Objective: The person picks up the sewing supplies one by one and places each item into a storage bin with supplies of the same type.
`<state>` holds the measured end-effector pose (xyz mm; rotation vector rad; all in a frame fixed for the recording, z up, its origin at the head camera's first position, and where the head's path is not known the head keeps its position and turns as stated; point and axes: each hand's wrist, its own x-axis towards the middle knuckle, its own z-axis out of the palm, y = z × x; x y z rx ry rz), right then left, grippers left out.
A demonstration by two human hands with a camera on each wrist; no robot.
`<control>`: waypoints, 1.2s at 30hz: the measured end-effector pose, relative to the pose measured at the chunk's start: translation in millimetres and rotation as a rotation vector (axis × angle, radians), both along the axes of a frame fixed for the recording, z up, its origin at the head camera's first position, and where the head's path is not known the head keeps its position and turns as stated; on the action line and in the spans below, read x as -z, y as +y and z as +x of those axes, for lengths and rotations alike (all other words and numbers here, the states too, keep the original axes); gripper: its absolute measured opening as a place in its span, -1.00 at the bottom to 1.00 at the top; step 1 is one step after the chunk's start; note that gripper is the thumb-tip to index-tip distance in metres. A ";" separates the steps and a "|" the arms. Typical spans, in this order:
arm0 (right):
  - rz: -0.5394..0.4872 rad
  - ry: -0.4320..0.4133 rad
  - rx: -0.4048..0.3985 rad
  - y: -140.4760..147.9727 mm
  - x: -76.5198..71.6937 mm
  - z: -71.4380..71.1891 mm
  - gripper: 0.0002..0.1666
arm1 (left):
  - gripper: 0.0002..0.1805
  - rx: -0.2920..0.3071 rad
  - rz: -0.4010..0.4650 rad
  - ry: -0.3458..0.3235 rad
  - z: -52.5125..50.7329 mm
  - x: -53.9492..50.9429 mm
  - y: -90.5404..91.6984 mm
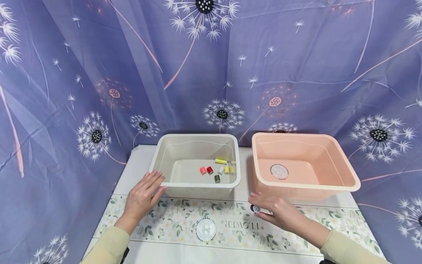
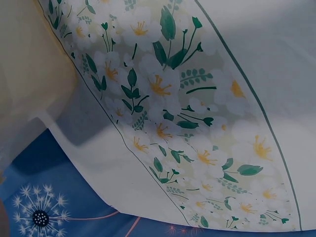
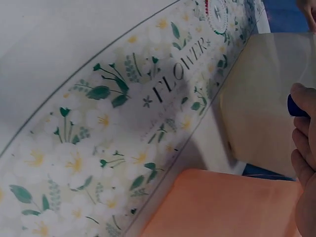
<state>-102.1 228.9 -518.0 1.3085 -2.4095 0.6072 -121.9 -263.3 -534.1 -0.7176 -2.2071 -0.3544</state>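
My right hand (image 1: 279,209) pinches a dark navy thread spool (image 1: 255,208) between thumb and fingers, just in front of the pink bin. In the right wrist view the same spool (image 3: 296,106) shows at the right edge. Straight fingers of my left hand (image 1: 141,196) rest at the front left corner of the grey-white bin (image 1: 201,186). Inside that bin lie several thread spools: a coral one (image 1: 203,170), a red one (image 1: 210,170), a dark green one (image 1: 217,178), a white one (image 1: 221,170) and yellow ones (image 1: 221,161).
The pink bin (image 1: 306,186) stands at the right, holding a wheel of round-headed pins (image 1: 279,171). A second pin wheel (image 1: 206,230) lies on the floral tablecloth (image 1: 178,223), near the front. A purple dandelion curtain (image 1: 184,99) hangs behind the table.
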 end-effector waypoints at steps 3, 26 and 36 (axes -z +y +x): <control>-0.014 0.022 -0.033 -1.8 -8.3 -2.3 -0.46 | -0.40 -0.005 -0.004 0.003 0.2 -0.3 -0.3; 0.012 0.095 -0.102 -18.9 -66.4 -51.2 -0.38 | -0.44 -0.002 -0.009 -0.007 0.2 -1.5 -0.7; 0.052 0.101 -0.104 -34.1 -75.6 -72.0 -0.39 | -0.42 -0.004 -0.012 -0.021 0.3 -1.6 -0.8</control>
